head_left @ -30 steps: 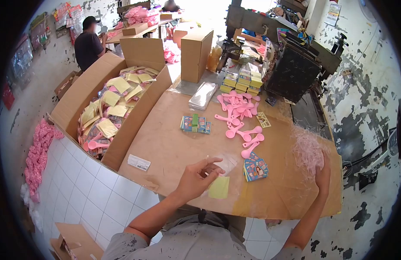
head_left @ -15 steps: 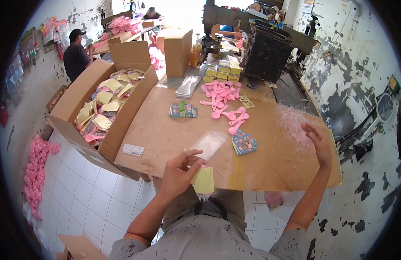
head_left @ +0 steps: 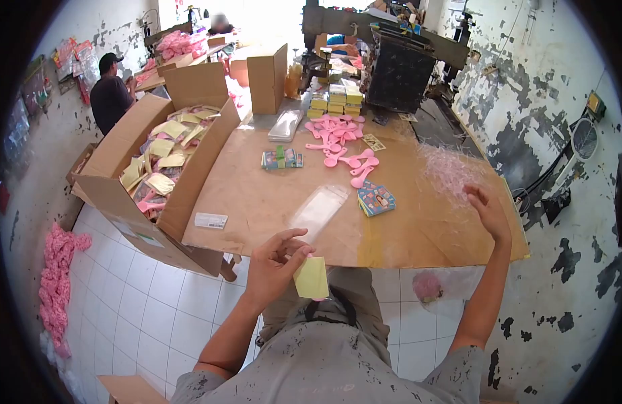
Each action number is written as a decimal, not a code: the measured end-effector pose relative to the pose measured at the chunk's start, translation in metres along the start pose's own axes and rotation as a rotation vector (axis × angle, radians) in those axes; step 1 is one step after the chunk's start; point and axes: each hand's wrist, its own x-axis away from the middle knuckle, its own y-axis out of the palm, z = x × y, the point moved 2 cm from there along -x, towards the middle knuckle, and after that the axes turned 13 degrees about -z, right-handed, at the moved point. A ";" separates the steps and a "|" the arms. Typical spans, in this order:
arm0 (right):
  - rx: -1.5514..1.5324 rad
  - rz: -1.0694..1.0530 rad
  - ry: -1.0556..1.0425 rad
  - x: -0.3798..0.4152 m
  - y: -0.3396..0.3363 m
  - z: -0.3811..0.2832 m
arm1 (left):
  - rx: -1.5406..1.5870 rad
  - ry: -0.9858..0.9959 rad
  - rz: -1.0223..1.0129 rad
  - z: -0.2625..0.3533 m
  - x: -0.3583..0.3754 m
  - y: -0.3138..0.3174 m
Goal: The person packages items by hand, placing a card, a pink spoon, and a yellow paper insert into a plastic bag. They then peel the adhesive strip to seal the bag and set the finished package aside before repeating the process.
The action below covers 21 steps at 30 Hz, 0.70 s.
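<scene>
My left hand is closed on a pale yellow card over the table's front edge. A bit of pink shows at the card's top and bottom edges; what lies behind it is hidden. Just beyond this hand lies a stack of clear plastic sleeves. My right hand is raised at the right of the table, fingers apart and slightly bent, holding nothing. It is nearest to a heap of clear, pinkish plastic strips. Between the hands sits a stack of blue printed cards.
Pink plastic spoons are heaped mid-table, with yellow card stacks behind. A banded blue card bundle lies left of them. An open carton of filled packets stands at left. A person works beyond it.
The view has shifted, so the table and its things sit higher in the picture. The yellow card has turned slightly in my left hand. My right hand stays raised and spread.
</scene>
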 end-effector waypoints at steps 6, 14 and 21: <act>0.039 -0.196 0.042 0.020 0.067 -0.065 | 0.022 0.003 -0.060 -0.005 -0.025 0.004; -0.139 -0.459 -0.443 -0.023 0.191 -0.126 | -0.004 -0.003 -0.106 -0.013 -0.089 0.025; -0.627 -0.554 -0.344 -0.117 0.207 -0.109 | -0.016 0.013 -0.097 -0.029 -0.154 0.018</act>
